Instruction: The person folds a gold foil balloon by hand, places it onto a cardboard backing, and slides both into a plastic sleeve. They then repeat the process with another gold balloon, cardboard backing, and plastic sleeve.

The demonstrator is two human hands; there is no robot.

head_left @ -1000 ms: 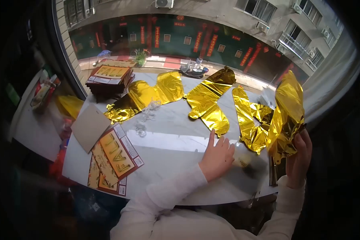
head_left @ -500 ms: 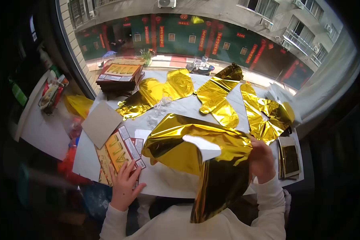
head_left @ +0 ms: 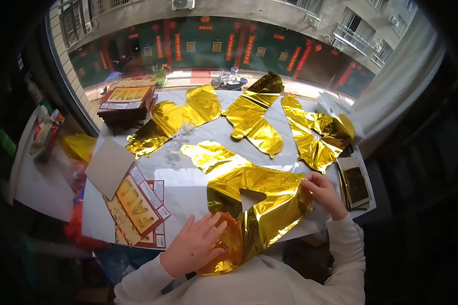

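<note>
A large gold foil balloon, flat and with a triangular hole in its middle, lies over the near part of the table. At its right edge my right hand pinches the foil between thumb and fingers. My left hand rests on the foil's lower left part, its fingers spread and holding nothing. Beyond are three more flat gold foil pieces: one at the back left, one in the middle and one at the right.
Printed FALL packets and a grey card lie at the left. A stack of packets stands at the back left. Clear plastic scraps lie mid-table. More cards sit at the right edge, near a curtain.
My left hand has moved right, from the packets onto the foil. The held foil has been lowered and spread flatter, its upper left end now extended. The camera view has shifted somewhat.
</note>
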